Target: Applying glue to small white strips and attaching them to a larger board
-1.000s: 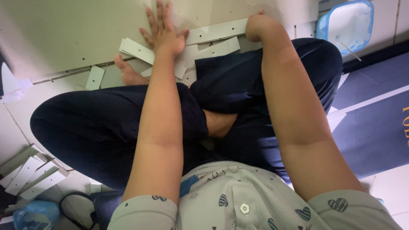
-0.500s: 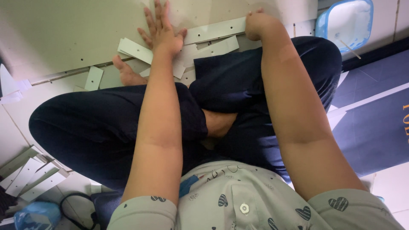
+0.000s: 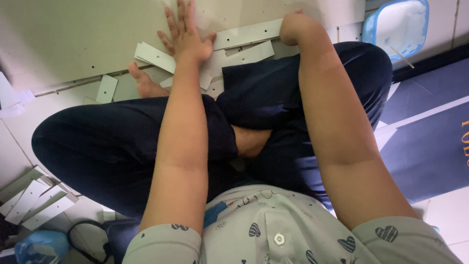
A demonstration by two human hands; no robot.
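Pressing our left hand (image 3: 188,36) flat, fingers spread, on the white strips (image 3: 246,34); our right hand (image 3: 293,27) curls, grip unclear.

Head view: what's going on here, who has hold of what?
A person sits cross-legged on a tiled floor, both arms stretched forward. The left hand lies flat, fingers spread, on a large pale board, among loose white strips with small holes. The right hand is curled down onto a long white strip; its grip is hidden. A blue-rimmed tub sits at far right, more strips at lower left.
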